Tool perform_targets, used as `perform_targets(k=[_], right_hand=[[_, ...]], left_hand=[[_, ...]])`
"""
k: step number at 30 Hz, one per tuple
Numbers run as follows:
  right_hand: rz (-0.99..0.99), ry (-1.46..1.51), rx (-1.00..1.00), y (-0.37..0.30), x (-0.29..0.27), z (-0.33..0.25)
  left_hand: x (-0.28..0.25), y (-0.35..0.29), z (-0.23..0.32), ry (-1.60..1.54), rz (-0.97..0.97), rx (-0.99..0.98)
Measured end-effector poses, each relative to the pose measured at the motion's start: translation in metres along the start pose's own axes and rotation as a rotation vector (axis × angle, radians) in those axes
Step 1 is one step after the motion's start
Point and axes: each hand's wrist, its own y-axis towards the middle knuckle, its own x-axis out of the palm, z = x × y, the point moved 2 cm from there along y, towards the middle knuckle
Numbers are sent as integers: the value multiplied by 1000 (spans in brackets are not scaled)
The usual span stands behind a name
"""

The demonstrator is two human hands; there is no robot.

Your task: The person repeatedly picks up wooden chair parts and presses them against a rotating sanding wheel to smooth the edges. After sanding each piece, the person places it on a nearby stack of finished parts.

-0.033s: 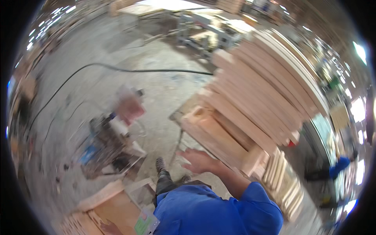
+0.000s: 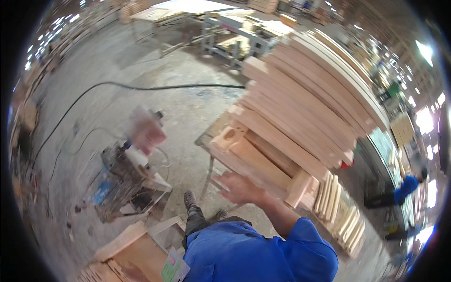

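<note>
My right hand (image 2: 241, 188) is held out with its fingers apart and nothing in it, beside the near edge of a workbench (image 2: 203, 139). On that bench a wooden piece with a round hole (image 2: 229, 134) lies against a tall stack of long pale boards (image 2: 305, 101). At the lower left, my left hand (image 2: 133, 272) is a dark blur over a flat wooden panel (image 2: 143, 254); its fingers cannot be made out. Slotted wooden parts (image 2: 101, 271) lie beside that panel.
A machine with a blurred reddish part (image 2: 146, 132) stands on the floor to the left. A black cable (image 2: 141, 88) runs across the floor to the bench. Bundled wooden strips (image 2: 329, 199) lie at the right. A person in blue (image 2: 406, 188) is farther right.
The view has turned a little, so the boards and machine sit slightly farther left. My left hand shows less, lower down. My right hand stays open.
</note>
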Motion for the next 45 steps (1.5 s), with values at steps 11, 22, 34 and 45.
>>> perform_targets(k=[11,22,34,45], right_hand=[[658,-587,587,-111,-97,148],[197,115,370,-33,-53,-26],[-946,1776,-9,58,58,10],[101,471,-205,145,48,-37]], left_hand=[[-46,-79,417,-1038,-296,1168],[-64,-195,505,-1802,-1381,278],[-35,-17,510,-2126,-1439,-51],[-18,36,534,-1628,-483,458]])
